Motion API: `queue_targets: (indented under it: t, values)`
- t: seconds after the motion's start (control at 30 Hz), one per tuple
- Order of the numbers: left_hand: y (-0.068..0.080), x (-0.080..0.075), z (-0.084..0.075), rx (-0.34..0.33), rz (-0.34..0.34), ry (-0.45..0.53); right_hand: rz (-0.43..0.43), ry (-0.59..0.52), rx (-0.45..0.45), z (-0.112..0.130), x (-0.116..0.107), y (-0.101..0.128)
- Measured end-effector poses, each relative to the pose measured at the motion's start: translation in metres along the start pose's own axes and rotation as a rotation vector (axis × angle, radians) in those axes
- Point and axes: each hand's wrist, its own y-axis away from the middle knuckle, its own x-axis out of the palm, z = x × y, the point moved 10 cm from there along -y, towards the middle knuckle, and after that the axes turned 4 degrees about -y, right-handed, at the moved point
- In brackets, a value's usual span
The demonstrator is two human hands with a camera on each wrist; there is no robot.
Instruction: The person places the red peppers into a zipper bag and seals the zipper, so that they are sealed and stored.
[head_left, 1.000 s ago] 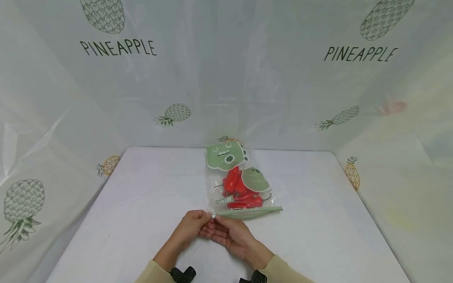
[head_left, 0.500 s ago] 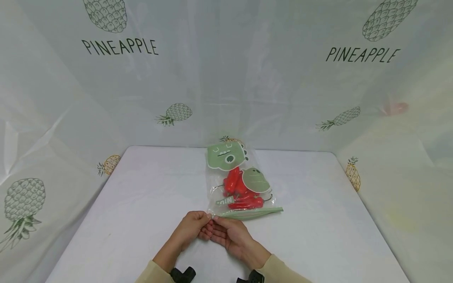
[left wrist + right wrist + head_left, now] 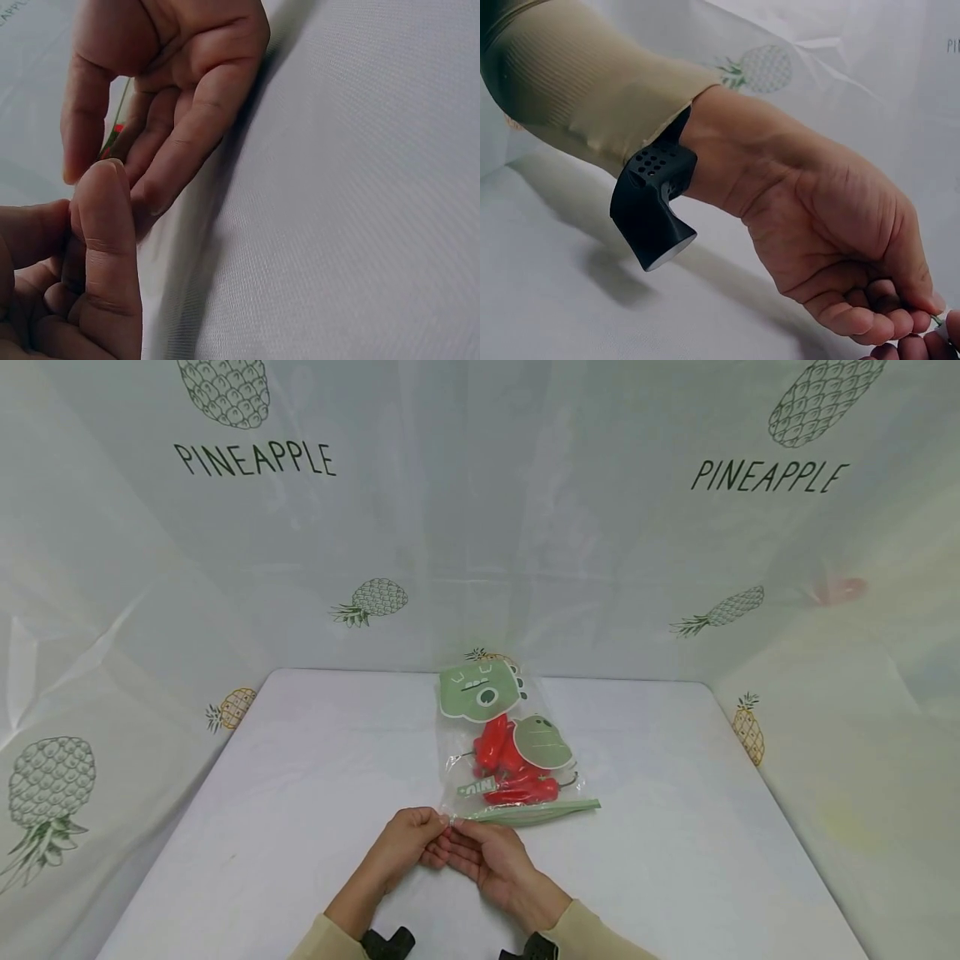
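Note:
A clear zip bag [image 3: 540, 742] with green cartoon prints lies on the table, its green zip strip [image 3: 547, 811] towards me. Several red peppers [image 3: 491, 743] with thin stems show through the plastic. At the strip's left end, my left hand [image 3: 402, 845] pinches the corner between thumb and fingers. My right hand [image 3: 501, 864] pinches the strip right beside it, palm turned up and the other fingers loosely bent. In the left wrist view the right hand [image 3: 176, 112] faces the left fingertips. The right wrist view shows the left hand [image 3: 840, 240] with a bit of green at its fingertips.
The white table [image 3: 675, 827] extends to both sides of the bag. A pale curtain [image 3: 480, 527] printed with pineapples hangs behind and around it. Black wrist devices [image 3: 388, 942] sit at the cuffs of beige sleeves [image 3: 326, 939].
Both hands keep their pinch at the bag's left corner, with the right wrist shifted very slightly left. The bag and peppers hardly move.

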Motion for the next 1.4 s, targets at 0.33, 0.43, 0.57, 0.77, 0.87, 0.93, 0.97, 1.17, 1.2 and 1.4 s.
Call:
queue_targets:
  t: [0.33, 0.43, 0.57, 0.77, 0.87, 0.93, 0.97, 1.17, 1.2, 1.4]
  values:
    - [-0.001, -0.004, 0.002, 0.008, -0.015, -0.005, -0.016, -0.019, 0.012, 0.002, -0.004, 0.000]
    - [-0.001, -0.006, 0.002, 0.013, -0.025, 0.006, -0.023, -0.009, 0.012, 0.004, -0.005, 0.001]
    - [-0.001, -0.008, 0.001, 0.020, -0.040, 0.033, -0.032, -0.002, 0.008, 0.007, -0.008, 0.003]
    - [-0.002, -0.014, 0.002, 0.019, -0.091, 0.046, -0.046, -0.029, 0.011, 0.008, -0.012, 0.002]
    - [-0.004, -0.017, 0.002, 0.021, -0.114, 0.060, -0.056, -0.037, 0.019, 0.010, -0.014, 0.001]
    - [-0.005, -0.019, 0.004, 0.021, -0.120, 0.076, -0.058, -0.042, 0.027, 0.011, -0.015, 0.000]
    - [-0.005, -0.020, 0.005, 0.020, -0.118, 0.085, -0.056, -0.045, 0.031, 0.011, -0.015, 0.000]
    - [-0.008, -0.021, 0.013, -0.009, -0.074, 0.139, -0.007, -0.053, 0.052, 0.013, -0.015, 0.000]
    - [-0.008, -0.022, 0.014, -0.014, -0.067, 0.142, 0.001, -0.052, 0.055, 0.013, -0.014, 0.001]
    - [-0.008, -0.022, 0.013, -0.025, -0.046, 0.146, 0.003, -0.047, 0.069, 0.014, -0.016, 0.001]
